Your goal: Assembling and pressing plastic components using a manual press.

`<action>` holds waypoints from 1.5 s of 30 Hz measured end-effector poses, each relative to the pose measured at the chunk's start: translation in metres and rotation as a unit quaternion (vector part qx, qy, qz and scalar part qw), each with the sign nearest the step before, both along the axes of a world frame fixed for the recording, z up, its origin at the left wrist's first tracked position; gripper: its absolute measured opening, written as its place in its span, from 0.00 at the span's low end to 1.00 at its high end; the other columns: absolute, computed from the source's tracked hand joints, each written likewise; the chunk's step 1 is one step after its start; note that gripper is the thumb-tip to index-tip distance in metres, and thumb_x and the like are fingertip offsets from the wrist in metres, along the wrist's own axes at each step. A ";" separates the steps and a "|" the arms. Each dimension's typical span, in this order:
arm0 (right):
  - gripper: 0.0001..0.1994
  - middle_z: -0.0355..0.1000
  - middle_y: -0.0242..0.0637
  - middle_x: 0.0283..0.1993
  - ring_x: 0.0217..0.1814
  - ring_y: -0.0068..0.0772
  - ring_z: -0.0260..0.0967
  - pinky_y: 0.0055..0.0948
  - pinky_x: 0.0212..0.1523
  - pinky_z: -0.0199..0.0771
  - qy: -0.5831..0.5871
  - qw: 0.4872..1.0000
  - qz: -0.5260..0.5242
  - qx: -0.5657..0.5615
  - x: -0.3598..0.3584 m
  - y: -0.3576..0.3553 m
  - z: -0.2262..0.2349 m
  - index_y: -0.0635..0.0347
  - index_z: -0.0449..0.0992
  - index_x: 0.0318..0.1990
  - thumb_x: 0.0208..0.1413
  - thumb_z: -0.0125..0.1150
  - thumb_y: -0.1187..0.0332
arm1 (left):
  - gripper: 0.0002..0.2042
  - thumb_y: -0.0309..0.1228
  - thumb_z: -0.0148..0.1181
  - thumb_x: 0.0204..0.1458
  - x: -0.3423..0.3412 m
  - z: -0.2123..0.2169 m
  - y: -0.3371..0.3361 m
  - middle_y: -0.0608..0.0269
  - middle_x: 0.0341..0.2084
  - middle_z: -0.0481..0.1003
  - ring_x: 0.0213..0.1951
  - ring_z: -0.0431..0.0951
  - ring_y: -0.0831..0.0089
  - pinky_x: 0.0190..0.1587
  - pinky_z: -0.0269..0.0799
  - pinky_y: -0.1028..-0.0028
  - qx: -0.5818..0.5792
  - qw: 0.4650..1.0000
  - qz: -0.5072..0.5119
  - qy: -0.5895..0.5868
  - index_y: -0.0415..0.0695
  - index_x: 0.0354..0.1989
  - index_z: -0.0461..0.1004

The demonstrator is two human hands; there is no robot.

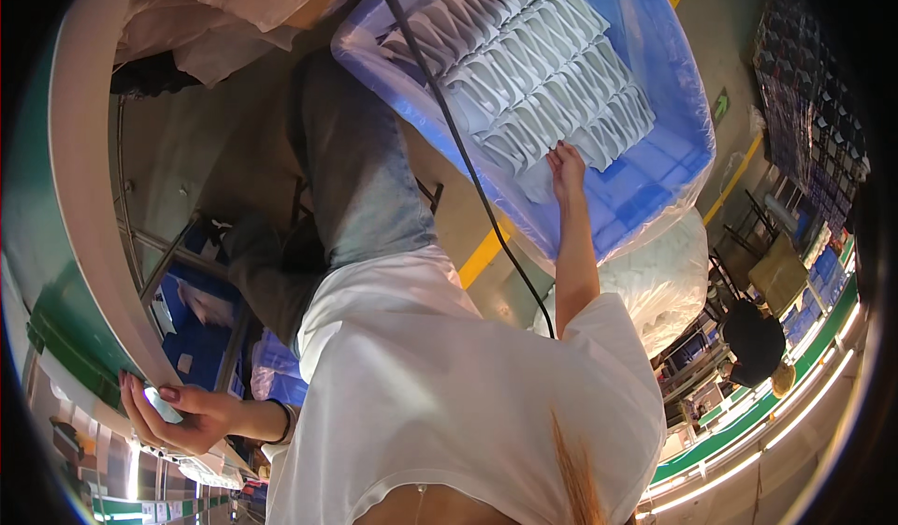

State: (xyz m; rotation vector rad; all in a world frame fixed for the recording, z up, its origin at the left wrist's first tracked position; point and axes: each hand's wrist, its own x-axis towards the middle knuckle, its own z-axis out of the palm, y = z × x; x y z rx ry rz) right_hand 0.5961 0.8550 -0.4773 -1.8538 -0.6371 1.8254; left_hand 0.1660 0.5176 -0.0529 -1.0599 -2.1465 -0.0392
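At the lower left, my left hand (pixel 182 417) holds a small, pale, smooth piece (pixel 163 405) between the thumb and the curled fingers, beside the edge of a green-topped workbench. The fingers hide part of this piece, and I cannot make out its kind. My right hand (pixel 567 171) reaches into a large blue bin (pixel 645 183) lined with clear plastic. Its fingertips are drawn together on a white curved part at the near end of the stacked rows. These white curved parts (pixel 533 66) stand in several tight rows, nested one against another.
A dark cable (pixel 440 94) hangs across the bin's front. Clear plastic bags (pixel 224 10) lie at the upper left, and a stuffed white bag (pixel 655 286) sits beside the bin. Another person (pixel 751 342) is off to the right near a green-edged line. Stacked dark trays (pixel 809 94) stand at the far right.
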 end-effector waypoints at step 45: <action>0.14 0.70 0.40 0.49 0.52 0.45 0.70 0.41 0.45 0.75 -0.449 0.346 0.750 0.342 0.025 0.021 0.028 0.54 0.75 0.45 0.49 0.59 0.72 | 0.10 0.29 0.55 0.60 -0.003 0.001 -0.004 0.56 0.41 0.81 0.42 0.81 0.64 0.43 0.75 0.70 0.020 1.000 -0.018 -0.008 0.38 0.43 0.80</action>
